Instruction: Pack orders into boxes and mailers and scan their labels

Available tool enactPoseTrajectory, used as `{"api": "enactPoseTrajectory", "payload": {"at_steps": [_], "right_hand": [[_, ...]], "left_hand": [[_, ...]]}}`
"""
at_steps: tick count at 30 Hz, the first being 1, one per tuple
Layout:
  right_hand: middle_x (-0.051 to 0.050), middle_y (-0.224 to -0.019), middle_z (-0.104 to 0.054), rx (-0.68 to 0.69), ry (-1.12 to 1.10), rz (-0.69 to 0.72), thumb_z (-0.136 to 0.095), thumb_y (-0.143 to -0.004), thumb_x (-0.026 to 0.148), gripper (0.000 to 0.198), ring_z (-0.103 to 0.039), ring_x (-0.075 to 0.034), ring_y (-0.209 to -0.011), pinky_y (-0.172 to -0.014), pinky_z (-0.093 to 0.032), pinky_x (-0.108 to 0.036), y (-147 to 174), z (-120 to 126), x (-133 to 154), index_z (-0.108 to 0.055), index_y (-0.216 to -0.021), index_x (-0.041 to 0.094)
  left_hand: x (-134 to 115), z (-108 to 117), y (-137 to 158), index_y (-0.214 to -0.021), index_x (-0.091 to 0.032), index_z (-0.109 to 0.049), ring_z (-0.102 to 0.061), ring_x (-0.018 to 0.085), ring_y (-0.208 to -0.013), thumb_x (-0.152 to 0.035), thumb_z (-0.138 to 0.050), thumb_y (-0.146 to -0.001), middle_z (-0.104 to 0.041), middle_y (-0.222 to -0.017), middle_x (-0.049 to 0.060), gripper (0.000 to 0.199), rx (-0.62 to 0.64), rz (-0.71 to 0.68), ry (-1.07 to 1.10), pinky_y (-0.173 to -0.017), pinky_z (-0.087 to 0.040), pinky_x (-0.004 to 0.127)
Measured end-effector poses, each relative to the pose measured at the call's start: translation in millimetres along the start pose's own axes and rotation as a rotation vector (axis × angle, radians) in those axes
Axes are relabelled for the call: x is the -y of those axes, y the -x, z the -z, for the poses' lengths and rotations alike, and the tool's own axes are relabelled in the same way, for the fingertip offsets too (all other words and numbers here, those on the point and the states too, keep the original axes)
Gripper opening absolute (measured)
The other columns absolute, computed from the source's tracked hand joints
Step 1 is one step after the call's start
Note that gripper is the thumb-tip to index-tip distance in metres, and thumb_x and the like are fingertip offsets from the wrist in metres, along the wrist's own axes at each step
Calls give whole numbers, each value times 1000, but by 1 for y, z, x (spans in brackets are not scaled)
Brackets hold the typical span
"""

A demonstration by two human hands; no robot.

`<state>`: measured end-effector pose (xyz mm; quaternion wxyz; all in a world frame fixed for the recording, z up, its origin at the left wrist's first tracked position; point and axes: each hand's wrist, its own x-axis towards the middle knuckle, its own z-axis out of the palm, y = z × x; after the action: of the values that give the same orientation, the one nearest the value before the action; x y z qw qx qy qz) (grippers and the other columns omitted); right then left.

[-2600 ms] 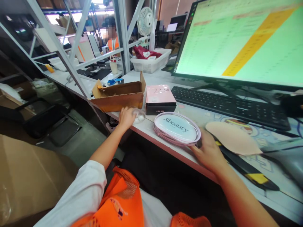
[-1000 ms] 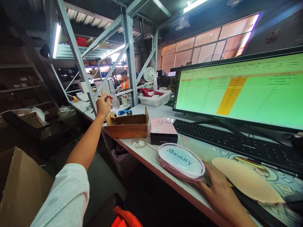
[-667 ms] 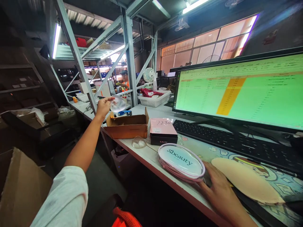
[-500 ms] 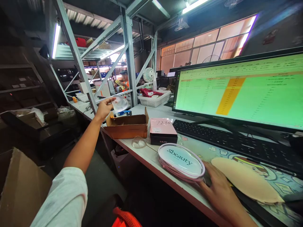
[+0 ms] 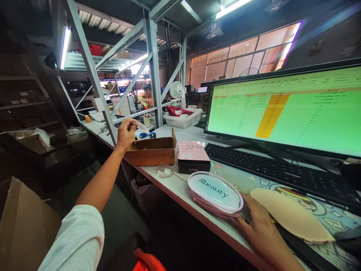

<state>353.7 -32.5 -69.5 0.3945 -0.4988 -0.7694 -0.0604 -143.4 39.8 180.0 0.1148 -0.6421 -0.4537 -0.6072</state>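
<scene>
My left hand point(image 5: 126, 134) pinches a thin, clear, soft-looking pad point(image 5: 142, 128) above the open brown cardboard box point(image 5: 153, 153). The pad is turned nearly edge-on to me. On the desk, just in front of that box, lies another clear, rounded pad point(image 5: 164, 171). A pink and black box point(image 5: 193, 155), with a handwritten number on its lid, stands to the right. Close to me, my right hand point(image 5: 261, 222) grips the right edge of a round, clear-topped case point(image 5: 216, 192) marked "beauty". Pinkish layers show under its lid. Some right-hand fingers are hidden.
A monitor point(image 5: 282, 109) and a black keyboard point(image 5: 267, 169) take up the desk's right side. A beige oval pad point(image 5: 290, 214) lies beside my right hand on a printed mat. Behind are a white basket point(image 5: 183, 119), small fan point(image 5: 176, 89) and metal rack posts point(image 5: 153, 71).
My left hand has turned the clear pad from facing me to nearly edge-on and shifted slightly downward. My right hand and the round case have stayed in place.
</scene>
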Motion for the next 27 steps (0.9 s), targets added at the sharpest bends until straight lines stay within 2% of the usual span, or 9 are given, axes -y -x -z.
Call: {"api": "enactPoseTrajectory", "payload": {"at_steps": [6,11,13,19,23,27], "right_hand": [[-20,-134,-71,5,-17,-3,-52,-98,50,53,-69,-38,-123,-105,-58,-55,0,0,0,-59,-137,14],[-20,-134,-71,26,-21,-35,-52,-98,51,54,-69,-38,-124,-106,-57,-56,-2,3,3,-60,-138,15],[-20,-134,-71,17,-21,-21,-51,-98,51,54,-69,-38,-124,-106,-57,-55,-2,4,3,-60,-138,15],[-20,-134,-71,14,-29,-16,-51,-99,50,53,-68,-37,-125,-106,-57,-54,-3,3,4,-61,-138,15],[-20,-133,-71,2,-25,-16,-52,-98,50,54,-68,-38,-124,-106,-57,-55,-1,2,3,-61,-137,14],[-20,-134,-70,11,-25,-24,-52,-98,51,54,-68,-38,-125,-107,-56,-56,-1,2,2,-60,-138,15]], "left_hand": [[0,-6,12,-97,-22,-71,-65,19,-92,-33,-65,-94,-70,-98,5,13,-19,-2,-29,-87,-53,29],[1,-10,21,-102,-21,-68,-64,13,-64,-40,-62,-95,-69,-94,3,21,-6,126,103,-61,-54,24],[0,-12,23,-101,-21,-67,-64,12,-61,-43,-64,-94,-69,-92,3,23,0,150,144,-57,-54,23],[-5,-15,24,-99,-22,-66,-67,14,-62,-50,-68,-90,-68,-83,1,29,28,178,219,-59,-57,25],[-8,-17,26,-100,-22,-65,-70,16,-70,-52,-68,-89,-69,-84,1,32,56,180,235,-66,-58,26],[-11,-16,29,-100,-23,-67,-68,17,-77,-49,-64,-93,-70,-85,2,27,49,111,119,-75,-54,27]]}}
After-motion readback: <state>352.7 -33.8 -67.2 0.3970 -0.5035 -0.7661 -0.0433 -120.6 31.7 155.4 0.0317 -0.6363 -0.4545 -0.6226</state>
